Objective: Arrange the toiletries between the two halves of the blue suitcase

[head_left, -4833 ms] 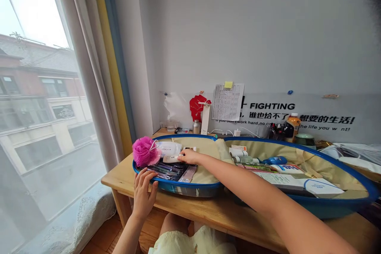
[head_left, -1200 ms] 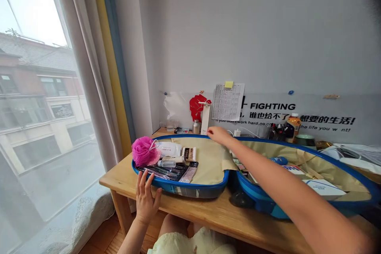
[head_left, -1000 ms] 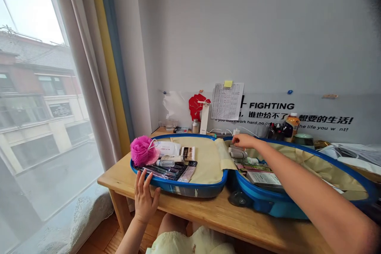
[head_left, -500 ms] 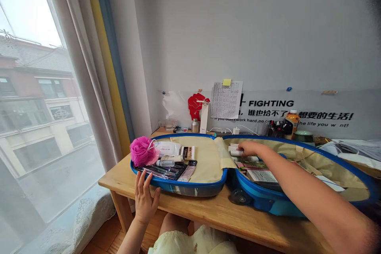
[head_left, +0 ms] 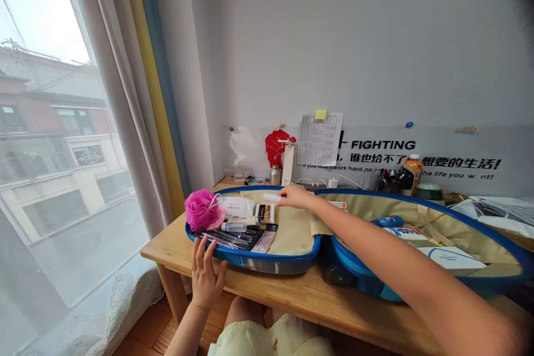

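Note:
An opened blue suitcase [head_left: 287, 257] with beige lining lies across the wooden table. Over its left half, my right hand [head_left: 297, 197] grips a small white tube-like item [head_left: 273, 198], whose exact kind I cannot make out. My left hand [head_left: 207, 277] rests with fingers spread against the front rim of that half. Close to it are a pink bath puff [head_left: 202, 209], a white packet [head_left: 238, 207], a small clear bottle [head_left: 234, 227], a pack of cotton swabs [head_left: 266, 213] and black pens in a pouch [head_left: 231, 240].
The suitcase's right half holds a blue bottle [head_left: 390, 221] and white boxes [head_left: 453, 258], partly behind my right forearm. Behind it stand an orange drink bottle [head_left: 411, 172] and a white charger [head_left: 332, 183]. A curtain [head_left: 120, 94] and window are on the left.
My right hand has moved left from the suitcase's right half to above the left half, carrying the white tube-like item. My left hand stays on the rim.

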The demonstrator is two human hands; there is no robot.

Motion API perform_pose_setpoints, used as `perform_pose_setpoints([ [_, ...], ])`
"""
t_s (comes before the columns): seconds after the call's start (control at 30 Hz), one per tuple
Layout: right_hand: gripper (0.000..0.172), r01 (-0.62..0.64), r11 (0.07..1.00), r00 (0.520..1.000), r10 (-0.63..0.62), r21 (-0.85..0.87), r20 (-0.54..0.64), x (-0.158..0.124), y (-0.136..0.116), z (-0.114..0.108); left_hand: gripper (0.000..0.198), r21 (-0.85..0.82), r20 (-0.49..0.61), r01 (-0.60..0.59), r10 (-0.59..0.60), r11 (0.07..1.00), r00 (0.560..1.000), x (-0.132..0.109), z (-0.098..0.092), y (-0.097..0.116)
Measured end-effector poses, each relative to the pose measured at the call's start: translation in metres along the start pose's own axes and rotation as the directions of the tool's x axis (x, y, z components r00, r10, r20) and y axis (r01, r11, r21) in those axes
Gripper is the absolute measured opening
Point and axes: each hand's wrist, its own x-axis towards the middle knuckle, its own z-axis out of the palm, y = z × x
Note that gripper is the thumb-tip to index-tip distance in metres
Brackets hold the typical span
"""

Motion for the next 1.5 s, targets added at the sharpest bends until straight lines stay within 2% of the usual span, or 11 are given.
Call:
perform_pose_setpoints([
  [0.13, 0.034, 0.066, 0.998, 0.996, -0.064, -0.023, 0.068, 0.028, -0.052, 0.021, 0.055, 0.007, 0.002, -0.012, 0.012, 1.000, 1.000, 0.001, -0.001, 0.001],
  [0.27, 0.035, 0.091, 0.995, 0.992, -0.087, -0.036, 0.094, 0.042, -0.076, 0.035, 0.056, 0.011, 0.005, -0.018, 0.018, 1.000, 1.000, 0.001, -0.001, 0.001],
  [0.63, 0.037, 0.127, 0.989, 0.991, -0.129, 0.073, 0.025, 0.045, -0.082, 0.055, 0.056, 0.009, 0.017, -0.006, 0.006, 1.000, 1.000, -0.001, 0.000, -0.002],
  [0.8, 0.034, 0.150, 0.980, 0.989, -0.150, 0.133, -0.011, 0.044, -0.076, 0.049, 0.055, 0.005, 0.025, -0.001, 0.001, 1.000, 1.000, -0.001, 0.000, -0.001],
  [0.93, 0.034, 0.100, 0.980, 0.990, -0.080, 0.170, -0.120, 0.042, -0.040, 0.019, 0.056, 0.004, 0.022, -0.001, 0.001, 1.000, 1.000, 0.000, -0.001, -0.001],
  [1.03, 0.036, -0.028, 0.985, 0.977, 0.063, 0.173, -0.204, 0.032, 0.015, -0.008, 0.055, 0.002, 0.017, -0.001, 0.001, 1.000, 1.000, 0.000, -0.001, 0.000],
  [1.13, 0.037, -0.182, 0.971, 0.957, 0.211, 0.152, -0.199, 0.011, 0.077, -0.021, 0.054, -0.002, 0.011, -0.003, 0.003, 1.000, 1.000, 0.000, -0.001, 0.001],
  [1.23, 0.034, -0.272, 0.957, 0.954, 0.282, 0.105, -0.099, -0.014, 0.127, -0.014, 0.055, 0.000, 0.007, -0.003, 0.003, 1.000, 1.000, 0.000, 0.000, 0.001],
  [1.3, 0.033, -0.295, 0.953, 0.955, 0.296, 0.066, -0.016, -0.027, 0.147, -0.002, 0.055, 0.003, 0.009, 0.000, 0.000, 1.000, 1.000, 0.000, 0.000, 0.000],
  [1.4, 0.033, -0.305, 0.952, 0.951, 0.304, 0.010, 0.054, -0.037, 0.163, 0.016, 0.056, 0.006, 0.014, -0.001, 0.000, 1.000, 1.000, 0.000, 0.000, 0.000],
  [1.5, 0.033, -0.324, 0.945, 0.943, 0.326, -0.041, 0.060, -0.038, 0.171, 0.025, 0.057, 0.005, 0.019, -0.002, 0.002, 1.000, 1.000, -0.001, 0.000, -0.001],
])
